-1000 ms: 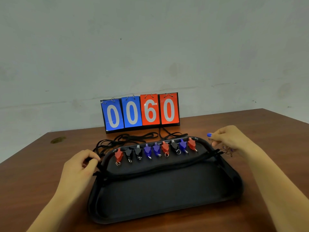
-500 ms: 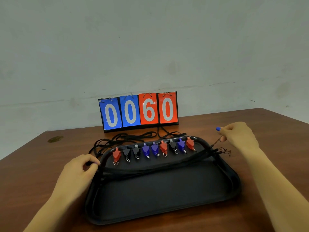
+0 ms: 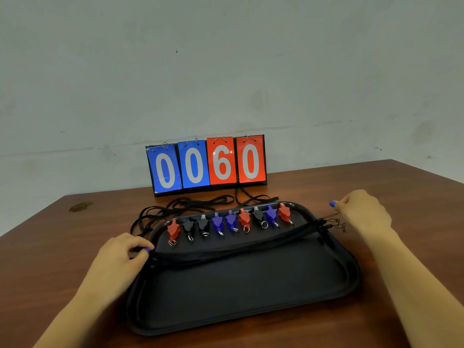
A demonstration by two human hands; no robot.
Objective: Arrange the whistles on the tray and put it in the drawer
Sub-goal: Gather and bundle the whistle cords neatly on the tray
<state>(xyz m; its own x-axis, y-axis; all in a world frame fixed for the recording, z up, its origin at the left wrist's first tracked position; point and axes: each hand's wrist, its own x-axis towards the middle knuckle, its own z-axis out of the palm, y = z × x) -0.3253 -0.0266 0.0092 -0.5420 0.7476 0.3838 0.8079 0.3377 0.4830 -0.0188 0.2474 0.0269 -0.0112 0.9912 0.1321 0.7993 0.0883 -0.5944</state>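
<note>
Glossy plastic whistles (image 3: pixel 231 219), smooth black tray (image 3: pixel 251 292)

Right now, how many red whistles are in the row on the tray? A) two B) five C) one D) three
D: the row along the far rim of the tray holds three red whistles: one at the left end, one in the middle and one at the right end, with black and blue ones between.
</note>
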